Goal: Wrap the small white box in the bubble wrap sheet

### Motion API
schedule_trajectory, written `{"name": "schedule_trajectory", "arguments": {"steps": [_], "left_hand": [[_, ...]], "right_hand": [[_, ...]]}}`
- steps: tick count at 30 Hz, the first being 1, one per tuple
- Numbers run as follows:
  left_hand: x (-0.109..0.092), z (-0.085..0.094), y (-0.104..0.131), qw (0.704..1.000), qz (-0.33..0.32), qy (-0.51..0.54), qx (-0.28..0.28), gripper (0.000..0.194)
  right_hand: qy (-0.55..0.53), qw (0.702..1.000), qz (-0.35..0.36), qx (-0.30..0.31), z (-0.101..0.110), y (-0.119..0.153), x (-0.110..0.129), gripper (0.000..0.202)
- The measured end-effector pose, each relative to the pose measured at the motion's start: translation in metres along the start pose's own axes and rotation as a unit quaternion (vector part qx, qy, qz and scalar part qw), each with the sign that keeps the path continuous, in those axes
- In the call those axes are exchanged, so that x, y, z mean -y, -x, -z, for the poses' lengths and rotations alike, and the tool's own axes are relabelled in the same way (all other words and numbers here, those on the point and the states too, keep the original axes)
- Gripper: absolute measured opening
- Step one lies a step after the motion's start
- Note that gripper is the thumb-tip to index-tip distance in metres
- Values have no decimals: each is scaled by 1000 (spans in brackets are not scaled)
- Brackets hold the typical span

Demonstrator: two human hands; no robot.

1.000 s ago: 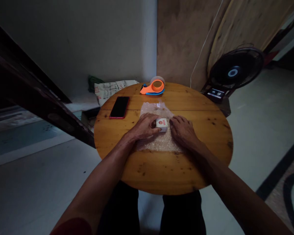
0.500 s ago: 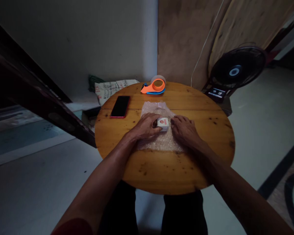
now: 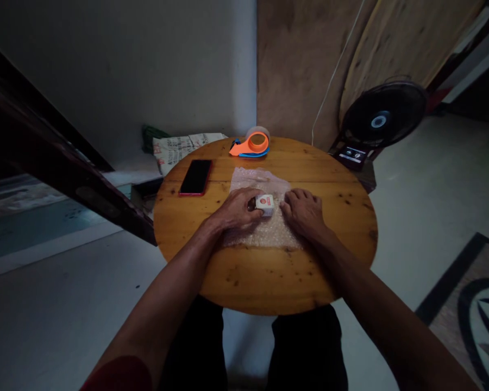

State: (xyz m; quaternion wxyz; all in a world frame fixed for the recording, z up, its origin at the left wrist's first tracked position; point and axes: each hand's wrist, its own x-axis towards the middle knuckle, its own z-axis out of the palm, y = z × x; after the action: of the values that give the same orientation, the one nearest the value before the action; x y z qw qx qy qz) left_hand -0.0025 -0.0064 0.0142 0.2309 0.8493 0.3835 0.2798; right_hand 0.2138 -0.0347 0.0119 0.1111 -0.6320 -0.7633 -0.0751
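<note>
on the surface (image 3: 342,214), the left hand (image 3: 239,208) has fingers clamped on a white box (image 3: 265,205) over bubble wrap (image 3: 264,233); the right hand (image 3: 305,212) touches the wrap, its fingers' hold unclear.

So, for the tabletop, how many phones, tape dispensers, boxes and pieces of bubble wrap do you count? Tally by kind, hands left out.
Phone: 1
Tape dispenser: 1
Box: 1
Bubble wrap: 1 piece
Total: 4
</note>
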Motion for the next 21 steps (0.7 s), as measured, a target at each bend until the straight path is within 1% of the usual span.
{"name": "schedule_trajectory", "arguments": {"steps": [3, 4, 5, 7, 9, 12, 14, 16, 18, 21], "left_hand": [[0, 1, 0, 999, 20, 12, -26, 54], [-2, 3, 0, 999, 28, 16, -38, 56], [-6, 6, 1, 998, 34, 13, -48, 55], [-19, 15, 5, 998, 33, -24, -54, 43], [-38, 24, 15, 995, 9, -100, -29, 33], [-65, 30, 40, 973, -36, -227, 14, 33], [-78, 27, 57, 962, -36, -268, 39, 30], [-84, 21, 70, 958, -29, -280, 62, 31], [-86, 13, 76, 957, -20, -281, 66, 30], [-85, 2, 74, 955, -15, -291, 52, 18]], "right_hand": [[-13, 1000, -4, -7, -3, 1, -2, 33], [-18, 1000, -6, -7, -3, 1, -2, 34], [-23, 1000, -9, -5, -4, 1, -3, 34], [-33, 999, -16, 0, -5, 0, -4, 36], [-42, 999, -21, 3, -6, 0, -5, 37], [-53, 998, -26, 0, -6, 0, -5, 36], [-57, 998, -31, -2, -5, 0, -5, 35], [-63, 997, -35, -7, -3, 1, -5, 35], [-69, 997, -37, -12, -1, 2, -5, 36], [-70, 997, -39, -15, 1, 2, -6, 38]]}}
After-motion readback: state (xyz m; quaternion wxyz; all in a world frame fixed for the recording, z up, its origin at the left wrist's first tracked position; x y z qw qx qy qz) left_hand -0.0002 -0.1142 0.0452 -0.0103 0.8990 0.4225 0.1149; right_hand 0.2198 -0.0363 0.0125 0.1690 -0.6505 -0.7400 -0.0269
